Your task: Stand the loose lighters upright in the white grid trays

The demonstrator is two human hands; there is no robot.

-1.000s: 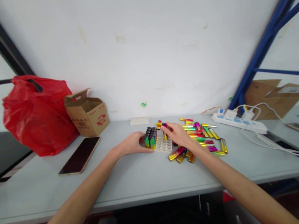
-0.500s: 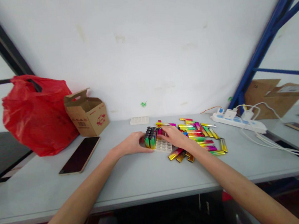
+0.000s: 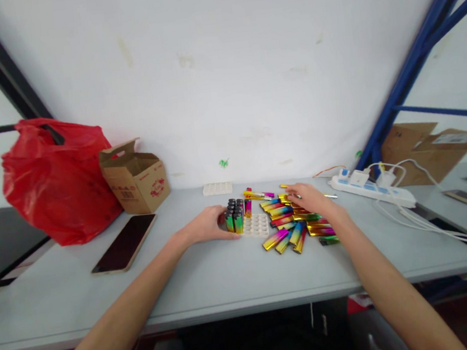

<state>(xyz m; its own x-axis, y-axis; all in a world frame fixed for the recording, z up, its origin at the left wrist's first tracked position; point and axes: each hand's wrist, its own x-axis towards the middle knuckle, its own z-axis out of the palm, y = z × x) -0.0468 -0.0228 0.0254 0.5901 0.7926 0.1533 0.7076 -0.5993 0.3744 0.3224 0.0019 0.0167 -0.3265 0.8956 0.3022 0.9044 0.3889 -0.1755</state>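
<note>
Grey table (image 3: 212,284). Red plastic bag (image 3: 60,189): stands at left rear. Cardboard box (image 3: 139,183): sits open beside it. Left hand (image 3: 209,224): half-curled around the left end of the tray (image 3: 258,225), thumb at the near edge; whether it grips cannot be told. Right hand (image 3: 310,198): fingers bent down over loose tubes (image 3: 275,239), any hold hidden. White tray: lies between the hands, loose tubes piled mostly to its right. Upright tubes (image 3: 238,223): shiny, black-topped, cluster in its left part.

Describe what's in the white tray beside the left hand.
Shiny multicoloured pieces stand upright at the left of the white tray; cups show to the right. The pieces hide what's beneath, and the left hand covers part of the tray's left side.
</note>
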